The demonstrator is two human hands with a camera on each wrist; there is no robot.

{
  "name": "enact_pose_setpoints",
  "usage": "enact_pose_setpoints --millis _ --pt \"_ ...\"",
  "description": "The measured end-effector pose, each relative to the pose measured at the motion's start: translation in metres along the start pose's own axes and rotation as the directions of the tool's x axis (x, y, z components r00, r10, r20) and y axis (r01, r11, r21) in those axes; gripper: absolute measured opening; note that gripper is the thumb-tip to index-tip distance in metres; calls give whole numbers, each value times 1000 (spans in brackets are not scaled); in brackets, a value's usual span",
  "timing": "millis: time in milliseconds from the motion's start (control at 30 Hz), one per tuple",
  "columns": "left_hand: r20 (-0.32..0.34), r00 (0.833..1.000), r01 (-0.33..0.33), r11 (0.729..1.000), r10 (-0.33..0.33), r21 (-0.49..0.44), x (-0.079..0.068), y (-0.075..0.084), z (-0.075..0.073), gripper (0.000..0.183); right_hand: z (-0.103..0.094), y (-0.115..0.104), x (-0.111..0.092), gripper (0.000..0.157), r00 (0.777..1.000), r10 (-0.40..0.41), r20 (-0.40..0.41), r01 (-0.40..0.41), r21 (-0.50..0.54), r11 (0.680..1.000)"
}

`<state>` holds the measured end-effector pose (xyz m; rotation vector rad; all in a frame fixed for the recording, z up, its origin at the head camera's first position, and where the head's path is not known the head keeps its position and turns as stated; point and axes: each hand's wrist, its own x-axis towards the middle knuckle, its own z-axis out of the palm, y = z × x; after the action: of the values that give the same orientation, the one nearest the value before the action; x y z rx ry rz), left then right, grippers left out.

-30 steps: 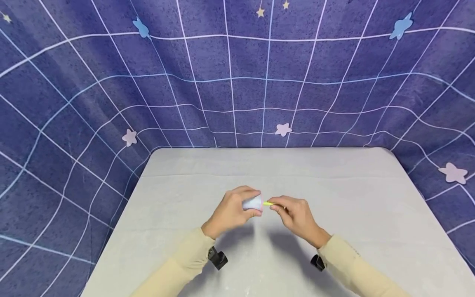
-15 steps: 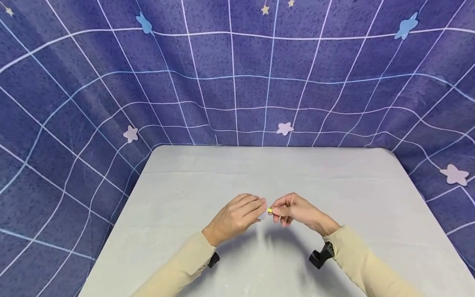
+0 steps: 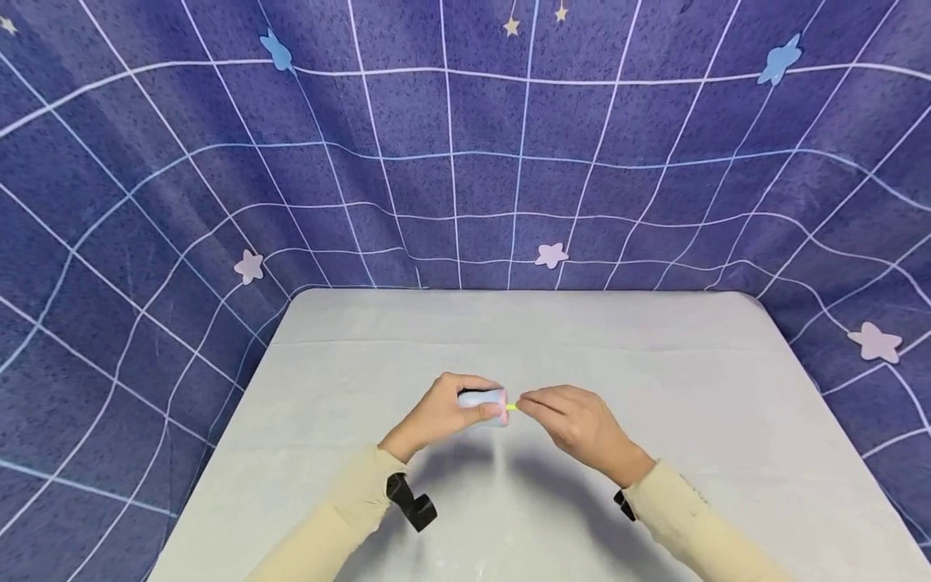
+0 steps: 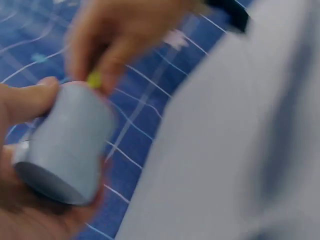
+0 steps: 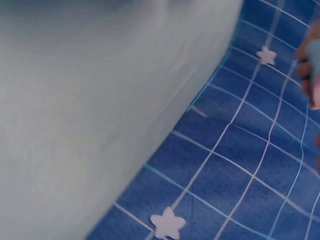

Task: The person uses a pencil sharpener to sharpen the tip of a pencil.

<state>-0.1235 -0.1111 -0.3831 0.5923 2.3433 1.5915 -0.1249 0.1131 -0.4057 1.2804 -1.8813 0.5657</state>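
A pale blue cylinder [image 3: 478,398], narrow at its waist and pink at one end, lies sideways in my left hand [image 3: 440,411]. Thumb and fingers curl round it, the thumb near the pink rim. In the left wrist view, the blue cylinder [image 4: 75,130] shows its flat bottom toward the camera. A thin yellow-green stick [image 3: 511,406] meets the pink end. My right hand [image 3: 582,424] pinches that stick in its fingertips, back of the hand upward, hiding most of it. Only a sliver of the cylinder [image 5: 316,60] enters the right wrist view.
Both hands work above a table with a whitish cover [image 3: 655,323]; their shadows fall on it. A blue-purple curtain [image 3: 487,186] with grid lines and stars hangs behind and along the sides. A black wrist camera [image 3: 416,505] hangs under the left sleeve.
Both hands have rolled at the wrist: my left fingers covered the cylinder half a second ago and now its side shows, while my right hand has turned back-up. The grip on both things stays.
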Motion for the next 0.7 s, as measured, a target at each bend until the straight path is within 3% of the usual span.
enact_pose_setpoints --millis 100,200,300,367,433,467,500,533,567,600,633,667,700 --pt "137 986 126 973 -100 -195 1 2 -7 31 2 0 1 23 990 -134 -52 130 -77 988" --pt "169 974 195 930 -148 -310 4 3 -8 31 4 0 2 22 983 -157 -100 148 -96 984" --pt "85 986 164 933 -144 -320 4 4 -2 33 5 -2 2 20 990 -90 -104 86 -45 995" --pt "2 995 99 965 -101 -243 2 4 2 36 5 -5 2 15 998 8 -55 -6 52 999" --pt "-64 998 13 994 -20 -111 -1 5 7 39 3 -7 2 10 987 151 53 -158 204 966" --pt "-87 996 -38 999 35 -29 -3 7 9 41 1 -8 3 9 960 243 139 -274 303 913" --pt "-102 989 -99 994 104 53 -4 7 11 43 -1 -8 4 8 913 333 236 -404 396 825" --pt "-108 978 -165 977 180 135 -5 7 13 45 -3 -8 6 8 844 414 341 -534 468 704" --pt "-108 961 -227 950 254 212 -6 7 15 46 -6 -7 7 9 757 476 447 -653 513 557" --pt "-93 937 -299 912 336 279 -7 6 16 47 -8 -5 9 9 656 514 553 -753 528 392" --pt "-73 905 -372 862 420 344 -7 4 18 49 -11 -2 11 10 553 523 648 -824 518 230" --pt "-45 863 -446 800 504 402 -8 2 19 49 -13 1 13 12 460 505 730 -868 490 82" --pt "-12 815 -511 727 580 460 -9 0 21 50 -14 4 14 13 386 467 795 -891 452 -33"
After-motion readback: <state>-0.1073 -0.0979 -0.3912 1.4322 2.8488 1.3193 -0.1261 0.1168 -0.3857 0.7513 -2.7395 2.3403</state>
